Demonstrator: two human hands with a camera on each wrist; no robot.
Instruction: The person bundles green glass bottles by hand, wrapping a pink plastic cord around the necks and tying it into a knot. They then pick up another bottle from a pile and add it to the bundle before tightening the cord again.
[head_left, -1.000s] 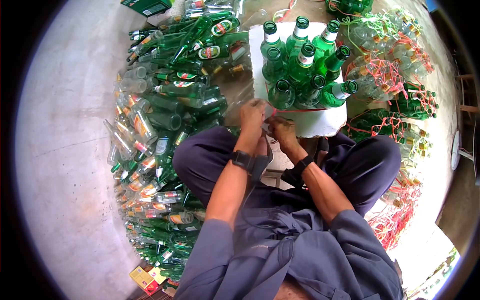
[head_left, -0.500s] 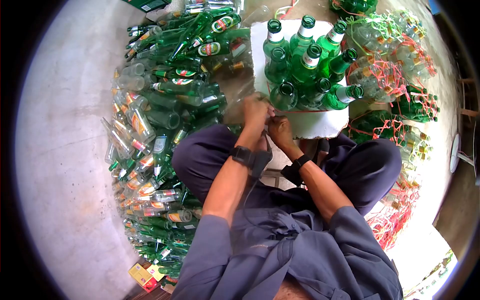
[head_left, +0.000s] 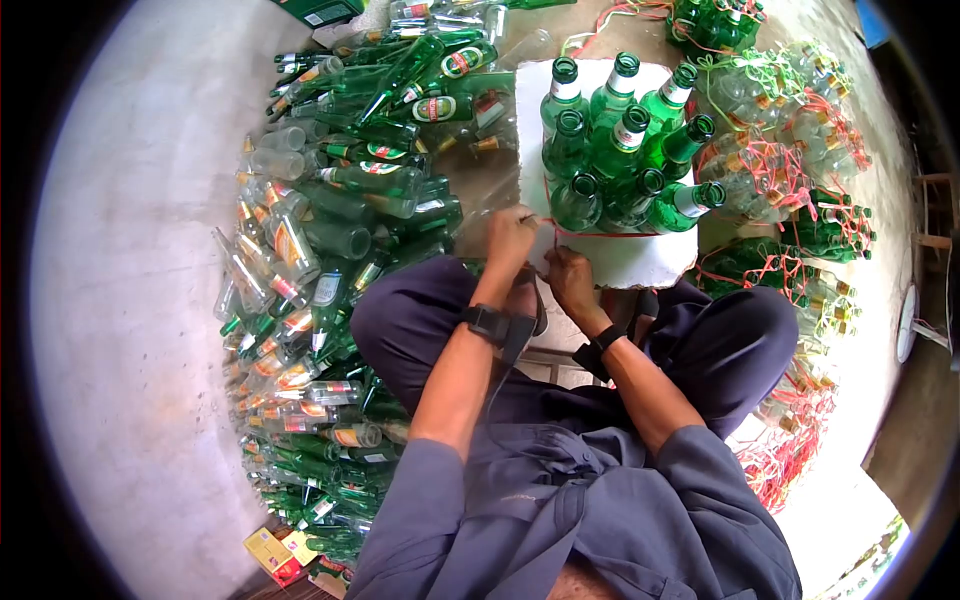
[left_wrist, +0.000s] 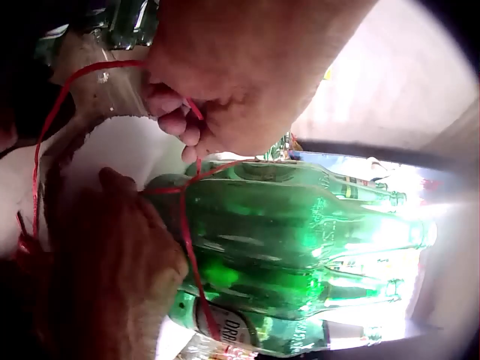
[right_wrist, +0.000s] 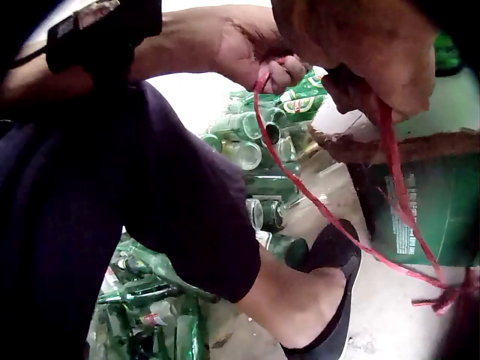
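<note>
Several upright green bottles (head_left: 612,155) (left_wrist: 255,225) stand bunched on a white board (head_left: 655,262), with red string (left_wrist: 187,236) (right_wrist: 300,186) around their lower part. At the board's near left corner, my left hand (head_left: 512,240) (left_wrist: 240,71) (right_wrist: 255,52) grips the string in curled fingers. My right hand (head_left: 570,280) (left_wrist: 120,262) (right_wrist: 360,56) is just beside it, curled round another stretch of string; its fingertips are partly hidden. The string hangs in a loop below both hands, with a knotted part (right_wrist: 442,296) visible in the right wrist view.
A large heap of loose bottles (head_left: 340,200) lies at the left. String-tied bottle bundles (head_left: 760,180) line the right side. Under the board in the right wrist view is a green box (right_wrist: 427,202). My bent knees (head_left: 415,300) flank the hands.
The hands have parted slightly, with red string showing between them. The head view has shifted, so the board and bottles sit lower in it.
</note>
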